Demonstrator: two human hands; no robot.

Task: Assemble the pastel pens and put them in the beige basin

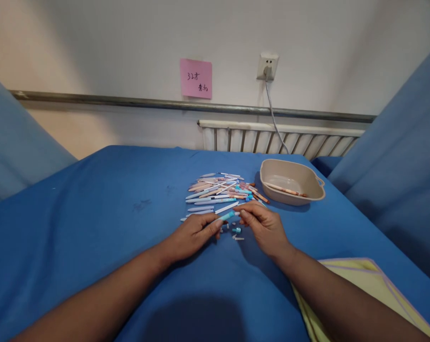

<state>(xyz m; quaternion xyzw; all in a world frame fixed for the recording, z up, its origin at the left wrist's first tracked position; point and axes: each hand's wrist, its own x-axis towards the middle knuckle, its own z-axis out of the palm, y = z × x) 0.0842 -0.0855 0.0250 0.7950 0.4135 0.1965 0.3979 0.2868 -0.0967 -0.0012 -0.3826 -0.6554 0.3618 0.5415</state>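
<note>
My left hand (197,231) is closed around a teal pen barrel (227,216), whose end points to the right. At that end, the thumb and fingers of my right hand (266,227) pinch a small white piece (237,213); whether it sits inside the barrel I cannot tell. On the blue sheet just below my hands lie a short teal pen part (237,230) and several tiny white pieces (239,238). Beyond my fingers spreads a pile of pen parts (211,191) in blue, peach, white and teal. My left hand hides part of its near edge.
A beige plastic basin (284,196) stands right of the pile, with a peach pen (284,189) inside. Under my right forearm lies a folded yellow cloth (357,270). Behind the bed are a metal rail (140,102), a radiator (236,138) and a plugged-in cable (273,111).
</note>
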